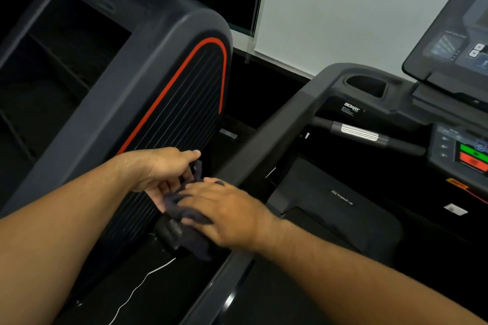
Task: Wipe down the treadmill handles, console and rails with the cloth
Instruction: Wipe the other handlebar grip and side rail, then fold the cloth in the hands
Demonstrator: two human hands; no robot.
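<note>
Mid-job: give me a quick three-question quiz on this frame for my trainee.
1. True or false: the left hand and the right hand both touch the cloth.
2. The console buttons are: A green above red; B blue above yellow; C both white.
3. Fill in: the stripe on the neighbouring machine is ___.
Key: 1 true; 2 A; 3 red.
</note>
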